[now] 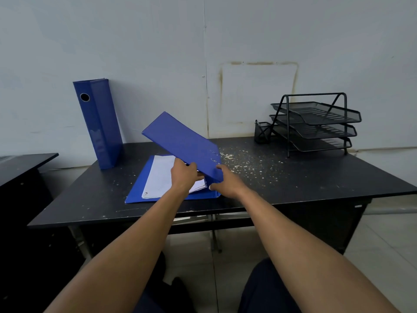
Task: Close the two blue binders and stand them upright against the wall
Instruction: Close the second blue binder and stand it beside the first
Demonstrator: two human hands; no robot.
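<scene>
Done: first binder [99,123] closed, upright against wall [248,30], worktop [293,177] ten o'clock.
Pending: second binder [180,141], six o'clock, cover aslant over papers [160,175]; closing and standing remain.
Left hand [184,175]: fingers [193,166] grasp cover edge.
Right hand [228,180]: grasps spine.

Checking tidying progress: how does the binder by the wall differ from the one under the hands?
The wall binder is closed and stands upright against the wall; the table binder lies on the table, its cover half raised over white papers. No hand touches the wall binder; the left hand and right hand hold the table binder. Both are blue.
</scene>
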